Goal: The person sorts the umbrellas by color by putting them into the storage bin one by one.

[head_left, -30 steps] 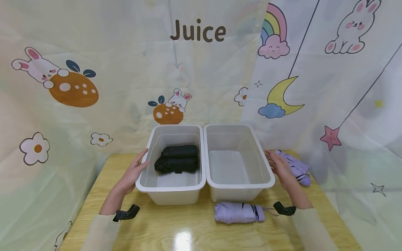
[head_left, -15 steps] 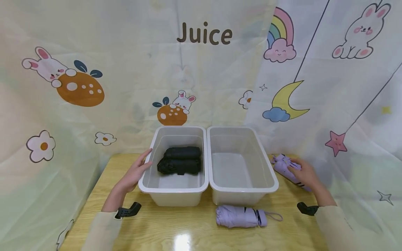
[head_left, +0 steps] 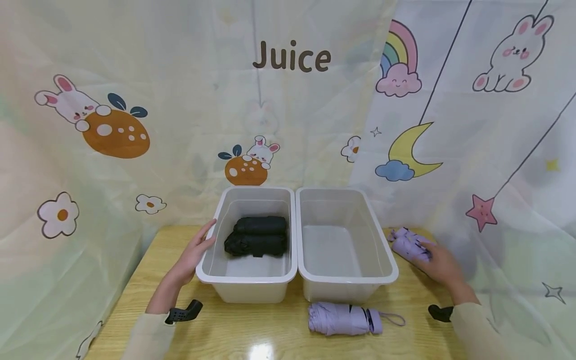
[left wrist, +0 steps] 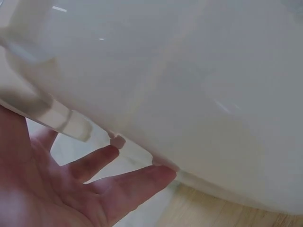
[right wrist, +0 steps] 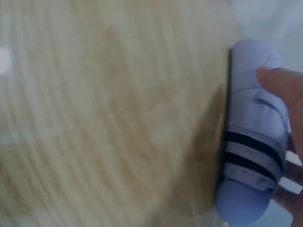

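Leftmost, a pale fabric backdrop [head_left: 189,100] printed with a white flower and a rabbit hugging an orange fruit hangs behind a light wood-grain desk [head_left: 225,330]. The left hand [head_left: 191,255], below which a black clip-like device [head_left: 184,312] sits at the cuff of a cream sleeve, is spread, its straight fingers resting against the outer side of a white rectangular plastic bin [head_left: 245,279]; the left wrist view shows fingertips touching that wall. Inside this bin lie two rolled black fabric bundles, the farther one [head_left: 260,225] just behind the nearer one [head_left: 258,244], both lengthwise from left to right. Just right of it, rim beside rim, stands a second white rectangular plastic bin [head_left: 348,279], its pale floor showing. In front of this second bin, a folded lilac fabric umbrella [head_left: 339,319] lies on the desk, its capped end and wrist loop pointing right. Farther right, beside the second bin, another lilac fabric umbrella with black stripes [head_left: 407,245] lies slantwise on the desk, and the right hand [head_left: 441,262] grips it, thumb on one side and fingers on the other. Past that, the backdrop carries a pink star [head_left: 482,212].
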### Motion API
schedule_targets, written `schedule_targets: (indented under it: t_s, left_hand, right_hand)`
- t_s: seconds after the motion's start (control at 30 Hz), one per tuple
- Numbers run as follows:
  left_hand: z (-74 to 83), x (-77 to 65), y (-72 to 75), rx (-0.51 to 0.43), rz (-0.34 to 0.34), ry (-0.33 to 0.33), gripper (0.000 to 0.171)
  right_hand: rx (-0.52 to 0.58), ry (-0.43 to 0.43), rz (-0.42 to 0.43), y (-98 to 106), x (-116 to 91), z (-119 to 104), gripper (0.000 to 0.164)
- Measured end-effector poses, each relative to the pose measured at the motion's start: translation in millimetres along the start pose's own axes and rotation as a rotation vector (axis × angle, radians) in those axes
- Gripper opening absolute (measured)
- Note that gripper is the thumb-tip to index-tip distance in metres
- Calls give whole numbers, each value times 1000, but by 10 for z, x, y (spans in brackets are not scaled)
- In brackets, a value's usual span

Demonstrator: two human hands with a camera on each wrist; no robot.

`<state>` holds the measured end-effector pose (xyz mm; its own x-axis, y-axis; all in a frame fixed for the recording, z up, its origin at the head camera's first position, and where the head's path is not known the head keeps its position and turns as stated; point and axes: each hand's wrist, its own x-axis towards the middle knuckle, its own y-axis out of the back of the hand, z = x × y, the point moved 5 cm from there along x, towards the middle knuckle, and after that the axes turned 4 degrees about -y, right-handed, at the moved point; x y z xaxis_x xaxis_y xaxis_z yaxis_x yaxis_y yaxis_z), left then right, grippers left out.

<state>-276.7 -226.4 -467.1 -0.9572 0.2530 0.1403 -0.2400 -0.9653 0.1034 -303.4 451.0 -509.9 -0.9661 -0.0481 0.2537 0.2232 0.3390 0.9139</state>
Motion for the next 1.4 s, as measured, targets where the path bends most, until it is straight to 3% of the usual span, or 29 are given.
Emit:
schedule_targets:
  t_s: [0.17, 0.33, 0.57, 0.77, 0.97, 1.07, 1.23, 1.4]
  left_hand:
    - [1, 0, 14, 8, 13, -13, 61]
    - [-17, 27, 12, -1, 14, -17, 59]
    - [14, 24, 5, -15, 24, -15, 59]
    - [20, 5, 7, -25, 20, -12, 59]
    - [-27, 1, 7, -12, 25, -11, 59]
    - [-58, -4, 19, -9, 32, -12, 59]
    - [-74, 11, 20, -8, 26, -12, 59]
    - [-38, 28, 6, -16, 27, -16, 58]
  right_hand:
    - [-58, 16, -51, -138, 61, -56, 90]
    - [1, 14, -133, -358, 123, -45, 107]
    - [6, -60, -90, -432, 145, 11, 92]
    - [56, -107, -144, -370, 114, -22, 92]
    - [193, 14, -78, -54, 191, -137, 79]
    - [193, 62, -53, 192, 271, -283, 77]
    - [100, 111, -21, 698, 411, -663, 81]
    - [79, 204, 8, 1102, 604, -1169, 77]
